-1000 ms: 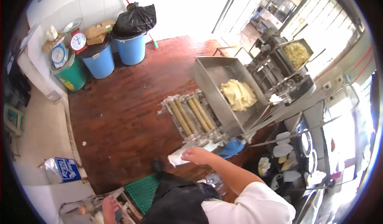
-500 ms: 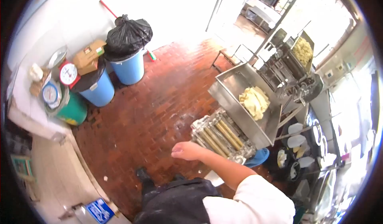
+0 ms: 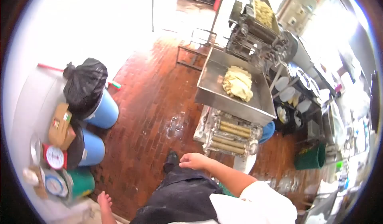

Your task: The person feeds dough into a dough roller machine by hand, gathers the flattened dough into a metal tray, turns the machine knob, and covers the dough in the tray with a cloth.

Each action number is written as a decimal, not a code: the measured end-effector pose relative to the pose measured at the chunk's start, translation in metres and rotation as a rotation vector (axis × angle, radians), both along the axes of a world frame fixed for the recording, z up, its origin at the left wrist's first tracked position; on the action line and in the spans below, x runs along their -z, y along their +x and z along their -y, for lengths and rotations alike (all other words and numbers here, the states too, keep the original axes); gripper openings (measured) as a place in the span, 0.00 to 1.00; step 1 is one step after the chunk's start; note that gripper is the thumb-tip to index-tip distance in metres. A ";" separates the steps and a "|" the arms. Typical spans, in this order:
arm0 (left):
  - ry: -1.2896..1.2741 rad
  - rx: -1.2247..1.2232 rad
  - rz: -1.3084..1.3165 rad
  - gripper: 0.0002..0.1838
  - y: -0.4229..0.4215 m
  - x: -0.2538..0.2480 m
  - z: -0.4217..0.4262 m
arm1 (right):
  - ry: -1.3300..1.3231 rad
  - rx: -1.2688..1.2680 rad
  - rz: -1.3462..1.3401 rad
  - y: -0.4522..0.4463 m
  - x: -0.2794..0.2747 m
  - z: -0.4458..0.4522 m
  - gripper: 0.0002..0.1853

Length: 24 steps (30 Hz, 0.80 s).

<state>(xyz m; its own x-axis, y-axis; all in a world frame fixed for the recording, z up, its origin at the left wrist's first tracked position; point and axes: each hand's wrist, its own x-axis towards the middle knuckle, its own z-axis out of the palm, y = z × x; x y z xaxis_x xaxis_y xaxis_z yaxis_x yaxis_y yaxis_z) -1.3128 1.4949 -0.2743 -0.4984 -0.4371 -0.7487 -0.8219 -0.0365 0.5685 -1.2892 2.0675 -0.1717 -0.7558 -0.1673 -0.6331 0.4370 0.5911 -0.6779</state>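
Observation:
My right hand (image 3: pixel 193 161) hangs in front of the dark apron (image 3: pixel 179 198), loosely curled, with its inner side hidden. Low on the left, my left hand (image 3: pixel 104 200) shows spread fingers and holds nothing. Ahead of me a metal tray (image 3: pixel 235 104) bears a folded heap of pale dough (image 3: pixel 238 83). Metal rollers (image 3: pixel 233 136) lie just below the tray, a little beyond my right hand. Neither hand touches the tray, the dough or the rollers.
Blue bins (image 3: pixel 107 110), a black bag (image 3: pixel 85 86), a cardboard box (image 3: pixel 60 126) and a red scale (image 3: pixel 54 157) stand at left. Behind the tray is a machine (image 3: pixel 255 40) with a hopper of dough pieces (image 3: pixel 264 13). A green bin (image 3: pixel 310 157) stands at right.
The view has turned to the right, and the tray and rollers now lie straight ahead. My left hand, out of view half a second ago, shows again at lower left.

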 end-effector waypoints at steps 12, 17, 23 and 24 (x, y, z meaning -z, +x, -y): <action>-0.028 1.004 0.202 0.12 -0.266 -0.057 -0.210 | -0.129 0.431 -0.219 -0.199 -0.028 -0.100 0.24; -0.160 1.428 0.168 0.12 -0.428 -0.009 -0.216 | -0.273 0.770 -0.265 -0.261 -0.011 -0.145 0.23; -0.115 1.306 -0.085 0.13 -0.666 0.008 -0.384 | -0.243 1.112 -0.183 -0.330 -0.001 -0.170 0.20; -0.158 1.576 -0.498 0.16 -0.724 0.040 -0.418 | -0.193 1.086 -0.174 -0.340 -0.010 -0.174 0.20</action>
